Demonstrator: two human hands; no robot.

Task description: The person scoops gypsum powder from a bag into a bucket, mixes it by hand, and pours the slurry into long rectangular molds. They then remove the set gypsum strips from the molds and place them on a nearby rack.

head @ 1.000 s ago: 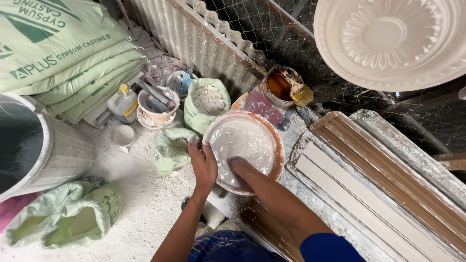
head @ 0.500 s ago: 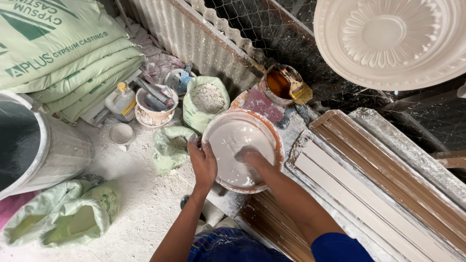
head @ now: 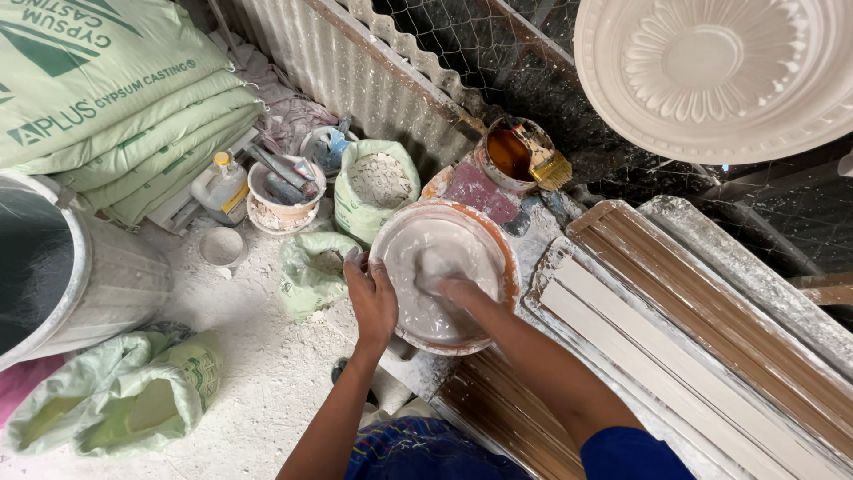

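Two hands were engaged at frame centre: the bowl (head: 444, 276) rim was gripped by the left hand (head: 371, 298) for steadiness, while wet plaster (head: 418, 311) was stirred with the right hand's (head: 453, 286) loosely curled fingers.

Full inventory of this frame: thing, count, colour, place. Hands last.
mixing bowl: 1, orange rim, full of white plaster, centre
stacked sacks: several, pale green, top left
ceiling rose casting: 1, white, top right
long moulds: several, brown and white, right
open bag of white chunks: 1, green, behind the bowl
crumpled bag: 1, green, left of the bowl
pot with brush: 1, brown liquid, behind the bowl
tub of tools: 1, white, upper middle
plastic jug: 1, white with yellow cap, beside the tub
drum: 1, grey, left edge
slumped bags: 2, green, bottom left
left hand: grips the bowl's left rim
right hand: in the plaster, coated white
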